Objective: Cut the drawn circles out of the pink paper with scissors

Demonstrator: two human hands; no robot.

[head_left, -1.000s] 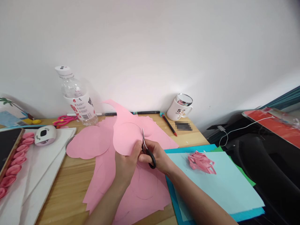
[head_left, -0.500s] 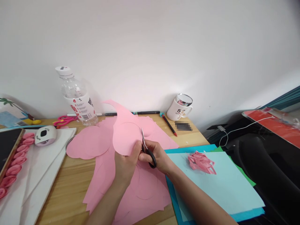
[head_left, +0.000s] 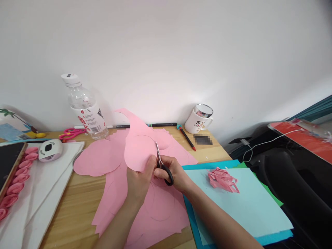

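Observation:
My left hand (head_left: 141,178) pinches a piece of pink paper (head_left: 140,152) near its lower right edge. That piece has a drawn round outline, and a curved strip of it sticks up toward the wall. With my right hand (head_left: 172,169) I grip black-handled scissors (head_left: 168,174), whose blades lie along the paper's right edge, pointing up. Beneath both hands several pink sheets (head_left: 163,221) with pencilled circles are spread on the wooden table. Rounded pink cut-outs (head_left: 97,157) lie to the left of my hands.
A plastic bottle (head_left: 86,110), pink scissors (head_left: 71,134), pens (head_left: 163,125) and a white mug (head_left: 198,119) stand or lie along the wall. Pink scraps (head_left: 223,180) rest on light blue paper (head_left: 241,207) at right. Rolled pink paper roses (head_left: 15,188) and a phone (head_left: 9,167) are at left.
Almost nothing differs. The pink paper and both hands have shifted very slightly, with the scissors still at the paper's right edge.

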